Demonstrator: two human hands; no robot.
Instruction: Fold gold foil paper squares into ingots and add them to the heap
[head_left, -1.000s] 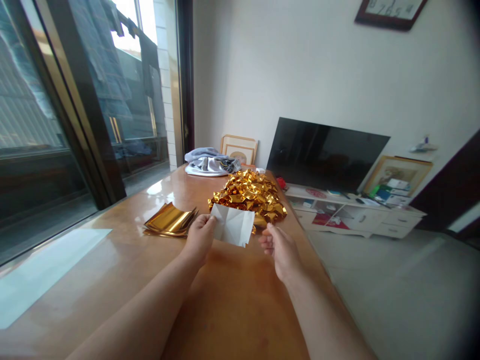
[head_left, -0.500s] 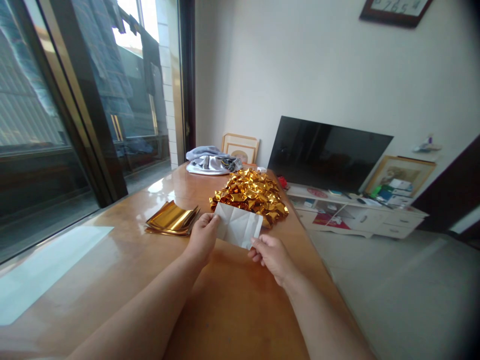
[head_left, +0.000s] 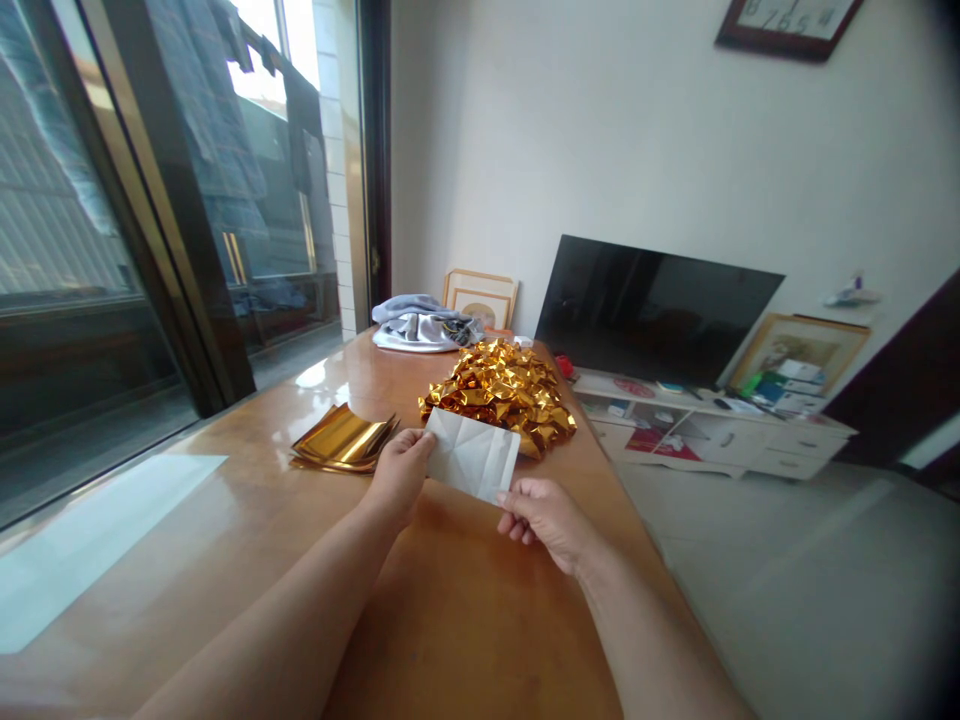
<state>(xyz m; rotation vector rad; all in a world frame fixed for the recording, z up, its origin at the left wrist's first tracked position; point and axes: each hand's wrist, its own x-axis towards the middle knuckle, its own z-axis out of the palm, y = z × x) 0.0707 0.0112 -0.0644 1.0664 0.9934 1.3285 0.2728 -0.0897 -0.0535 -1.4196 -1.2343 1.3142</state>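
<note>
A creased sheet of paper [head_left: 469, 455], its whitish side up, is stretched between my hands above the table. My left hand [head_left: 401, 468] pinches its left edge between thumb and fingers. At its lower right corner, my right hand [head_left: 541, 515] grips the paper with thumb and forefinger. Just left of my left hand lies a stack of shiny gold foil sheets [head_left: 341, 438]. Behind the paper rises a heap of folded gold foil pieces [head_left: 506, 385], partly hidden by the sheet.
The glossy wooden table [head_left: 450, 620] carries a bundle of grey cloth [head_left: 420, 325] at its far end and a pale sheet [head_left: 97, 540] on the left. Past its right edge stand a white cabinet [head_left: 727, 440] and a television [head_left: 652, 310]. Glass doors [head_left: 90, 280] line the left side.
The paper has shifted slightly left and lies flatter, its right edge less raised. My right hand has turned a little at the lower right corner; my left hand keeps its pinch.
</note>
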